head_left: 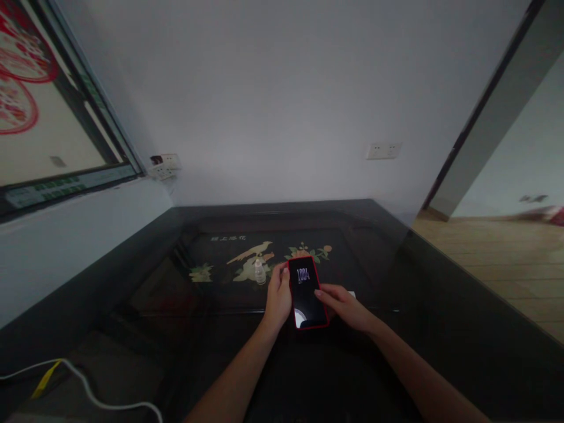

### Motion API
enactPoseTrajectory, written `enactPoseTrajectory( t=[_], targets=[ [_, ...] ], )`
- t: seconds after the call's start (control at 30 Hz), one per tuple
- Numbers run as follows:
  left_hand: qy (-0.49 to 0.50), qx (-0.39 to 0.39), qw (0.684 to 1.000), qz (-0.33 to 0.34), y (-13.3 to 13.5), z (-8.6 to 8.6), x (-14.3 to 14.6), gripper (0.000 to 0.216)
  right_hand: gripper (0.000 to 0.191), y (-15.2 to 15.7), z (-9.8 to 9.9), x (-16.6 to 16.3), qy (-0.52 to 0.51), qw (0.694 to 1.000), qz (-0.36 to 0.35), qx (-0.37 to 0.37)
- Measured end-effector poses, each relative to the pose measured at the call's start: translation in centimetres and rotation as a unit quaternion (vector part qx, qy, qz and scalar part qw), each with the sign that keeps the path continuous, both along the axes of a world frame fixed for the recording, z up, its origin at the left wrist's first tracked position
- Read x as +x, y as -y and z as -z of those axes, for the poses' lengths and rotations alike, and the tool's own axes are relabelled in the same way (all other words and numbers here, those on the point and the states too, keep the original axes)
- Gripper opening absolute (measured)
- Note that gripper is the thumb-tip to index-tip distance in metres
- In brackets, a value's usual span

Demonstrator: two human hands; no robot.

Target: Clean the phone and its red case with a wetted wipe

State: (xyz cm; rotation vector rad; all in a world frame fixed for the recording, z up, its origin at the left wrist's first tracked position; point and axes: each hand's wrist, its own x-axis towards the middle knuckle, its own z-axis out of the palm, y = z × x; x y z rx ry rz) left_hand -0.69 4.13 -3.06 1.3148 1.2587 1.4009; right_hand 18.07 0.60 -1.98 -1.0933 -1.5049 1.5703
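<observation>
Holding a red-edged, flat rectangular phone with a dark screen between both hands, over a glossy black table. Gripping its nine o'clock edge with the fingers of the left hand closed on it; pinching the three o'clock edge with the right hand, thumb on the screen. Cannot tell how the fingers lie underneath. Near the phone, at ten o'clock, a small transparent bottle; well apart, toward eight o'clock, a thin white cable.
</observation>
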Motion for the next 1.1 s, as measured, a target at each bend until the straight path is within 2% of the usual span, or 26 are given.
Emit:
enactPoseTrajectory(
  t=[0.27,0.43,0.57,0.8,0.93,1.1],
  targets=[
    [-0.037,0.002,0.999,0.01,0.4,-0.5,0.2,0.044,0.051,-0.2,0.7,0.1,-0.017,0.999,0.034,-0.021],
    [-0.045,0.022,0.998,0.024,0.9,-0.9,0.3,0.04,0.051,-0.2,0.3,-0.1,-0.053,0.999,0.005,0.006],
    [-0.072,0.038,0.997,0.011,1.1,-1.2,0.4,0.036,0.05,-0.2,0.3,-0.1,-0.066,0.998,-0.007,0.019],
    [-0.1,0.057,0.993,-0.009,1.1,-0.9,0.5,0.046,0.053,0.1,0.3,0.2,-0.032,0.999,-0.005,-0.015],
    [-0.104,0.066,0.992,0.011,1.3,-1.2,0.5,0.037,0.054,0.4,-0.2,0.0,-0.031,0.999,-0.02,-0.015],
    [-0.111,0.065,0.992,-0.016,1.3,-1.6,0.1,0.032,0.054,0.8,-0.2,-0.3,-0.025,0.999,-0.036,-0.008]
  ],
)
